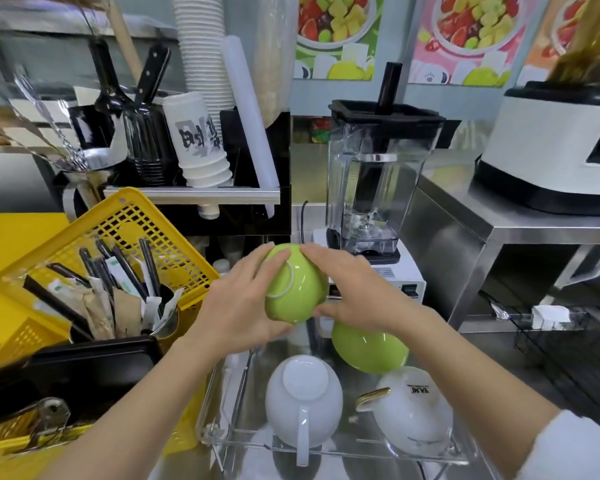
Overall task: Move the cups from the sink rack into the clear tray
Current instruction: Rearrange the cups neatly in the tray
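At the left of the frame a yellow basket [125,233] leans tilted, w/ dark straws [125,268] and paper-wrapped items standing in a metal cup just in front of it. Below it, lower left, lies a black tray [94,362]. Upper left, a black holder carries knives [149,77] and a stack of white paper cups [198,140] w/ dark printed characters, too blurred to read.

In the centre the left hand [236,306] comes up from the lower left, palm to the right, fingers spread around the left side of a green cup [295,285]. The cup is upside down and tilted, its white base ring turned to the left hand. The right hand [354,289] reaches in from the lower right and presses on the cup's right side, thumb under, fingers over the top. So both hands hold this one cup, lifted above the clear tray [326,448].

In the tray, bottom centre, stand three more cups, all upside down: a white cup [302,400] w/ its handle toward the camera, a second green cup [368,351] partly hidden under the right wrist, and at the right a white cup with gold handle [413,410]. It has small print on the base, not readable.

Behind the hands stands a blender jar [378,174] w/ black lid on a white base. Right of it a steel counter [534,230] carries a white machine [561,143]. Fruit posters [336,32] hang at the upper centre and upper right.
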Motion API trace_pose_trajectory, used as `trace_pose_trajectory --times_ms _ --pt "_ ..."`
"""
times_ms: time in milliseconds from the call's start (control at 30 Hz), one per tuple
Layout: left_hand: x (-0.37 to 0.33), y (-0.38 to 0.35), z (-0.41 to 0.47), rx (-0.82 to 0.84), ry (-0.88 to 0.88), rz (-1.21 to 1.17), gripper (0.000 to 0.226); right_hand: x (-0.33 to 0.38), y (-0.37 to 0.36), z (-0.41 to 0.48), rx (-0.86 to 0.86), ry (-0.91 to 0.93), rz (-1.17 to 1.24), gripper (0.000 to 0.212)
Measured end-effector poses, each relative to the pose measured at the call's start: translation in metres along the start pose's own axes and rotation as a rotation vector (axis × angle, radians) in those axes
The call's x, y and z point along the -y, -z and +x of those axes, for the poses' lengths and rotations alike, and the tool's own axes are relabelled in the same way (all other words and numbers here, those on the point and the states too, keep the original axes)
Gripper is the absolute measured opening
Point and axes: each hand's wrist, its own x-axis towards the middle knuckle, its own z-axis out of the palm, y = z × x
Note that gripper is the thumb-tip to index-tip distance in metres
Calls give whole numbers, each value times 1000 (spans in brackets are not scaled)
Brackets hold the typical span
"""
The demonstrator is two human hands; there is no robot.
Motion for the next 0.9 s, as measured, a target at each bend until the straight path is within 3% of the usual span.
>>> trace_pose_trajectory --times_ms 200,433,500,567,700,833,900 --pt "-25 6 9 -333 113 -219 95 14 23 -5 -249 178 -202 98" --pt "-46 20 19 -525 520 -1209 92 11 32 -26 -384 156 -49 90" --pt "-48 25 23 -517 660 -1519 85 7 26 -30 -375 154 -42 88" --pt "-49 24 24 -460 782 -1681 76 6 19 -31 -354 148 -7 85" --pt "-58 21 21 -338 906 -1803 89 9 -2 -28 -385 155 9 67" --pt "-71 28 18 -218 987 -1926 77 11 -11 -22 -506 151 146 43" --pt "-71 32 14 -189 939 -1936 78 12 -9 -22 -543 165 202 38"
